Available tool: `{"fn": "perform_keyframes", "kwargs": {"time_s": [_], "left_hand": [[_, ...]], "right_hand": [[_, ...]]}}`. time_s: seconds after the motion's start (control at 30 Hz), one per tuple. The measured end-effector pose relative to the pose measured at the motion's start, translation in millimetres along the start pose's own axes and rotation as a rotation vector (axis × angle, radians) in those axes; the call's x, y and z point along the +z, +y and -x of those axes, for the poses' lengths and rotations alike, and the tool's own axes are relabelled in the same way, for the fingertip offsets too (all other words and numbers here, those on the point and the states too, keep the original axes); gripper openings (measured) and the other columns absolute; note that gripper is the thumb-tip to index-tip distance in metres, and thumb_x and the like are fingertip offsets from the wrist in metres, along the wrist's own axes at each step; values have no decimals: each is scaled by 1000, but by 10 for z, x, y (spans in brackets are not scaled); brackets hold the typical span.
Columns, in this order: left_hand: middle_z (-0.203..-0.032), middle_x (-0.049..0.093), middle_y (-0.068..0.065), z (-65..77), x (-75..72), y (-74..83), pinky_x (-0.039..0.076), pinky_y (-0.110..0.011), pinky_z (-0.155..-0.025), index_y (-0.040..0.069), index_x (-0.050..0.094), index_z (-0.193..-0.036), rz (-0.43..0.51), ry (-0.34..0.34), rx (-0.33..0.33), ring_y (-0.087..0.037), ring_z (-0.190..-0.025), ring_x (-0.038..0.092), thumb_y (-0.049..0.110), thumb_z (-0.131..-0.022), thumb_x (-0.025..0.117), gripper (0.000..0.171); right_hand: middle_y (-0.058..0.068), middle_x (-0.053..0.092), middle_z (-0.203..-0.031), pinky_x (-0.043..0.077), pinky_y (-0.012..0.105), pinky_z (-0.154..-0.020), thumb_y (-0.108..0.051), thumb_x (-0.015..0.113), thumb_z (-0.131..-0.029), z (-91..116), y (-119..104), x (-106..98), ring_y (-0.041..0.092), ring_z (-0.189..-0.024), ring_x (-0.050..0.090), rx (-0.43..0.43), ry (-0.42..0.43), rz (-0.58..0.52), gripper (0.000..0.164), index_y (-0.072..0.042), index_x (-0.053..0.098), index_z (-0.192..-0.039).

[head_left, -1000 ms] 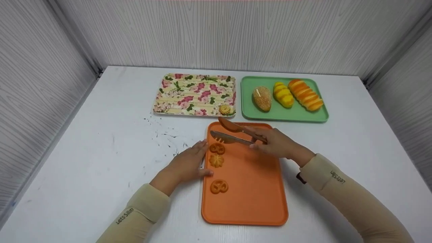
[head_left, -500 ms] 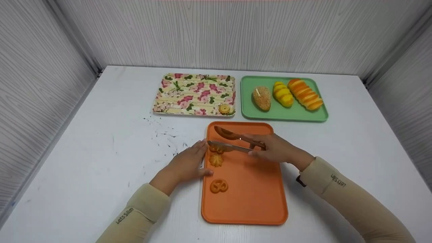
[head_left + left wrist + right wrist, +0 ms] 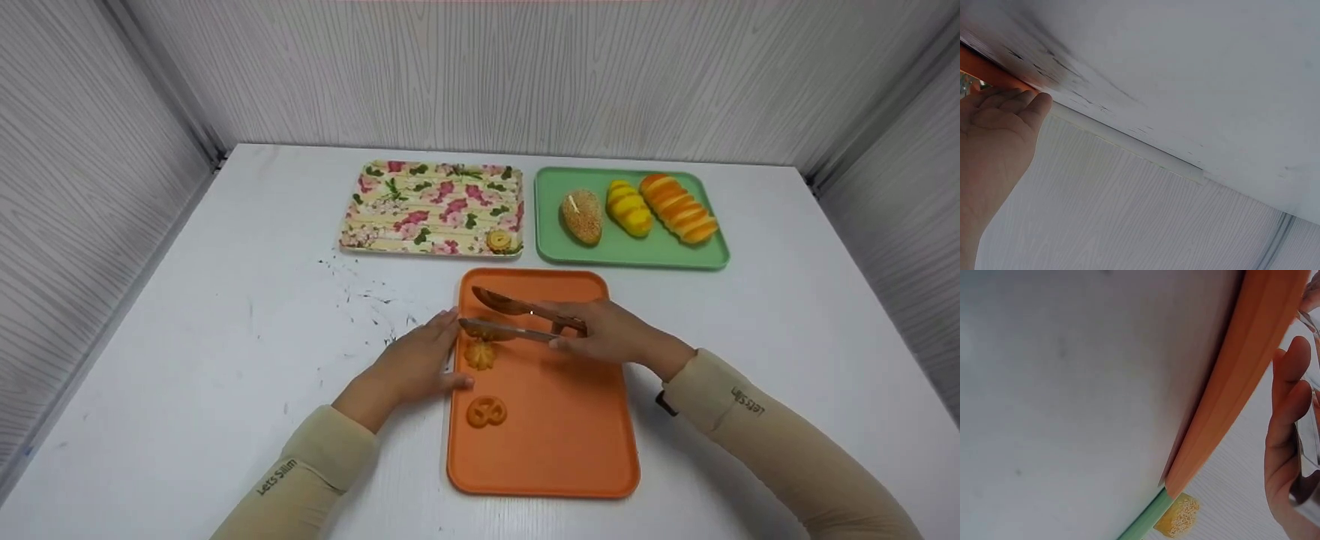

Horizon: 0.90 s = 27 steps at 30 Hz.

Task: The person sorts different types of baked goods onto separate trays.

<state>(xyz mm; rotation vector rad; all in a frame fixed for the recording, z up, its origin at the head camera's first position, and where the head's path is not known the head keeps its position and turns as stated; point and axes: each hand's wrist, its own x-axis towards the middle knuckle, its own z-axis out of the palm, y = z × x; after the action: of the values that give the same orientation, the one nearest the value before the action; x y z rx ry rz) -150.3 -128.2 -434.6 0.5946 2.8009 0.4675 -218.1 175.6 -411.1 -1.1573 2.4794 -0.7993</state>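
Observation:
In the head view my right hand [image 3: 611,330] grips metal tongs [image 3: 498,301] above the orange tray [image 3: 555,450]. Their two arms stand apart and point left. The lower arm covers most of a pretzel-shaped cookie near the tray's left rim; whether it touches the cookie I cannot tell. Just below lies a flower-shaped cookie [image 3: 480,355], and farther down another pretzel-shaped cookie [image 3: 487,412]. My left hand [image 3: 416,364] rests along the left rim, fingers extended, thumb over the edge. The right wrist view shows fingers [image 3: 1292,405] curled round the shiny tongs [image 3: 1309,439].
Behind the orange tray lies a floral tray [image 3: 412,202] with a round cookie [image 3: 499,240] in its near right corner. A green tray [image 3: 630,256] beside it bears a sesame bun [image 3: 583,217], a yellow bread [image 3: 628,208] and an orange striped loaf [image 3: 679,210]. Panels enclose the white table [image 3: 262,300].
My right hand has moved the tongs down and slightly left, from above the upper pretzel-shaped cookie to over it. The left hand has stayed at the tray's rim.

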Motion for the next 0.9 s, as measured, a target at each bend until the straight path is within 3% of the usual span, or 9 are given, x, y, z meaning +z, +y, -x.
{"fn": "perform_keyframes", "kwargs": {"time_s": [0.53,0.9], "left_hand": [[-158,12,-5,-6,-30,29,24,-41,-111,4,20,-151,6,-20,-20,-26,-141,20,57,-85,61,94],[-158,14,-4,3,-24,27,25,-43,-111,4,22,-151,17,-15,-17,-26,-141,21,56,-85,62,93]], "right_hand": [[-2,68,-100,41,29,-51,-30,61,-95,-32,-33,9,8,-52,44,-45,14,78,53,-21,44,-145],[-3,67,-97,41,31,-57,-30,56,-97,-36,-49,-1,11,-60,48,-42,-3,105,51,-27,41,-146]]}}
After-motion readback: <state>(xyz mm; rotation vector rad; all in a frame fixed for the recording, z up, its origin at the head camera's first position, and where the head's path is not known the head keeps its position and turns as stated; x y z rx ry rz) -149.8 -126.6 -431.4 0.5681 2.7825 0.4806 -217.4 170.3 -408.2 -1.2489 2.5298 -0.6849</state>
